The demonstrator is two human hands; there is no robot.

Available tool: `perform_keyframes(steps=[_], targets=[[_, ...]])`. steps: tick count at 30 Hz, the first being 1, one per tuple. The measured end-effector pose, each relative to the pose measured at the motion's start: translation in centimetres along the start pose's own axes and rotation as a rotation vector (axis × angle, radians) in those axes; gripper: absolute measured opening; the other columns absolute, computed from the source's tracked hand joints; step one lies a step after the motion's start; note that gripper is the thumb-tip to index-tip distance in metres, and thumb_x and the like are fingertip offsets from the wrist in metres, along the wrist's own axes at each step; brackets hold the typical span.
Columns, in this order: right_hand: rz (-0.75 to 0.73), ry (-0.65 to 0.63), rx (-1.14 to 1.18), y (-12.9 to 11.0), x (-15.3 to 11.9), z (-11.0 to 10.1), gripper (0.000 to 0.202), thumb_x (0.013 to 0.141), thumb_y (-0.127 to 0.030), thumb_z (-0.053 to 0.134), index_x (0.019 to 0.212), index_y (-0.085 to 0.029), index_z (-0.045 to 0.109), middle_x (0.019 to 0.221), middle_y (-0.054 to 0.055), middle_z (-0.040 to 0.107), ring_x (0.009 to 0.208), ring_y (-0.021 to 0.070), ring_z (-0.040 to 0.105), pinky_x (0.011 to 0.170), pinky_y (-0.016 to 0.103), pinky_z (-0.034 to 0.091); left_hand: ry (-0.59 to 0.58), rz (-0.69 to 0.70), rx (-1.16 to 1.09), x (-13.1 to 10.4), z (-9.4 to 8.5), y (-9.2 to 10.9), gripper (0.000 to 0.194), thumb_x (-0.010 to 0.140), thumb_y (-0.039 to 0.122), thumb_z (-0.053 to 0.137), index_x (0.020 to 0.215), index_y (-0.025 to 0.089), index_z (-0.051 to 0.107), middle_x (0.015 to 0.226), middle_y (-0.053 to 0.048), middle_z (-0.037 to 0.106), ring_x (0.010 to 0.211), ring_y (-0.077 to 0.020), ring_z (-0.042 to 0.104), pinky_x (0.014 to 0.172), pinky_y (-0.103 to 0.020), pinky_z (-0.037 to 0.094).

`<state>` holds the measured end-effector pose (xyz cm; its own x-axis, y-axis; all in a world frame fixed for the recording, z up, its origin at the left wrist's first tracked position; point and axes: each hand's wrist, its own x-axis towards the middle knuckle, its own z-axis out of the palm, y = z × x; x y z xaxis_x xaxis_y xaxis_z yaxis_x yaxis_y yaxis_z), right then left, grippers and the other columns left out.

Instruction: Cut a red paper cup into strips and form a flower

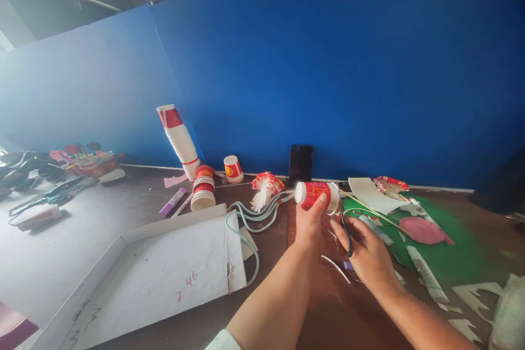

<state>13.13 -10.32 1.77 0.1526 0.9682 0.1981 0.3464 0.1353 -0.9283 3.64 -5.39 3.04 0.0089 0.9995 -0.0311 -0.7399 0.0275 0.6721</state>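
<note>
**Red-and-white paper cup held to the scissors**

Gripped on its side in the left hand (310,224): a paper cup (315,195), fingers and thumb clamped round its printed wall, white base turned away to the outer side of that hand, raised just above the counter (328,306). Closed round the handles of the scissors (344,224) with the right hand (367,254), blades pointing up and meeting the cup's open rim just beside the left thumb. Could not tell whether the blades were apart or together.

Judged as a cutting step at the rim, apparently at or near its start, with no slit visible in the cup wall. Called next for a steady hold on the cup, blades kept square to the rim and clear of the left thumb, and a slow turn of the cup between cuts.

Lay beyond the right hand, on its outer side: green sheet (451,257), pink cut shape (422,229), glue stick (426,273). Stood well beyond the left hand: leaning stack of cups (180,142), with a dark phone (301,163) propped just behind the held cup. Rested near the left forearm: white cardboard tray (164,273).
</note>
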Motion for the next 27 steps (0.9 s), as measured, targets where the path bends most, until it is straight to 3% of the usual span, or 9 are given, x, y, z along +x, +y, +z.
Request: perform_keyframes(steps=[5, 7, 17, 27], targets=[[0.045, -0.016, -0.009, 0.7, 0.2, -0.1, 0.037, 0.077, -0.052, 0.063, 0.097, -0.021, 0.062, 0.053, -0.005, 0.054, 0.047, 0.0139, 0.048, 0.047, 0.026, 0.038, 0.189, -0.096, 0.000, 0.6, 0.3, 1.4, 0.057, 0.060, 0.056, 0.077, 0.096, 0.015, 0.062, 0.078, -0.006, 0.064, 0.060, -0.0164, 0.060, 0.060, -0.033, 0.053], [0.039, -0.040, -0.028, 0.6, 0.1, 0.0, 0.035, 0.076, -0.050, 0.064, 0.095, -0.021, 0.063, 0.053, -0.005, 0.053, 0.048, 0.0136, 0.047, 0.047, 0.026, 0.037, 0.216, -0.067, 0.001, 0.9, 0.1, 1.8, 0.056, 0.060, 0.055, 0.077, 0.095, 0.014, 0.060, 0.075, -0.005, 0.062, 0.059, -0.0149, 0.059, 0.057, -0.031, 0.053], [0.089, -0.090, 0.072, 0.1, 0.2, -0.6, 0.031, 0.074, -0.048, 0.067, 0.092, -0.023, 0.066, 0.061, -0.004, 0.060, 0.057, 0.0153, 0.054, 0.052, 0.025, 0.042, 0.086, -0.080, 0.053, 1.2, -0.8, 2.0, 0.052, 0.063, 0.046, 0.076, 0.102, 0.016, 0.058, 0.080, -0.005, 0.063, 0.064, -0.0174, 0.061, 0.061, -0.033, 0.054], [0.014, -0.086, 0.007, 0.9, 0.5, -0.4, 0.029, 0.077, -0.047, 0.065, 0.092, -0.022, 0.064, 0.063, -0.002, 0.061, 0.059, 0.0159, 0.053, 0.054, 0.025, 0.041, 0.085, -0.077, 0.074, 1.4, -1.1, 2.1, 0.046, 0.067, 0.045, 0.074, 0.099, 0.018, 0.056, 0.081, -0.004, 0.063, 0.066, -0.0173, 0.061, 0.060, -0.033, 0.054]])
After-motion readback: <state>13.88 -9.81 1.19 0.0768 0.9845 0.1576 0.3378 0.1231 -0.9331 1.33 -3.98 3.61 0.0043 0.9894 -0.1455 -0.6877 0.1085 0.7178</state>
